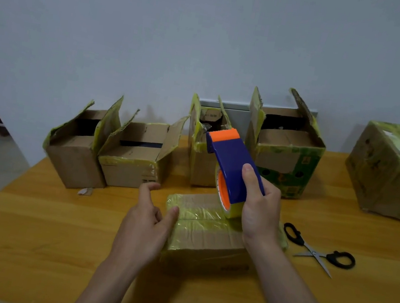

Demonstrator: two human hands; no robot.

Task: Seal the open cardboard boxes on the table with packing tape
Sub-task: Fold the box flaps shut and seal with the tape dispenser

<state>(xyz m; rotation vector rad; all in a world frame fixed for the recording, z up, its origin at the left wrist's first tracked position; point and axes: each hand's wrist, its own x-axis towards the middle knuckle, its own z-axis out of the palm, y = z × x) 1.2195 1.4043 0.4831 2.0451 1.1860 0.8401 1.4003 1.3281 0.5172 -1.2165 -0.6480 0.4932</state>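
While the right hand (260, 211) clamps fingers and thumb round the blue-and-orange tape dispenser (232, 166), the tool sits tipped up, its toothed orange cutter aimed at the back row and its yellowish roll just above the top of the near box (204, 239). That box lies flat at the front of the table (28, 230), flaps down, glossy tape running across its top and down its left end. It looks sealed to me, so I'd call this the close of one box. Whether a strand of tape links roll and cardboard, I cannot tell.

Over on the other side, the left hand (147, 223) holds nothing; its fingers are loose and spread, and the thumb rests against the near box's left edge.

Plenty left to do! Along the wall stand the leftmost box (74, 159), the second box (135, 165), the third box (202, 167) and the green-printed box (286, 168), all with flaps standing up and dark gaps showing. A taped box (393, 173) sits well apart at far right, apparently finished. Scissors (318, 250) lie open just beside the near box.

The next move, as I read it, calls for the free hand: shift the near box out of the way, drag one open carton forward, fold its ragged flaps down and pin them flat. Only then can the dispenser run along the seam, and those torn, springy flaps will want firm pressure.
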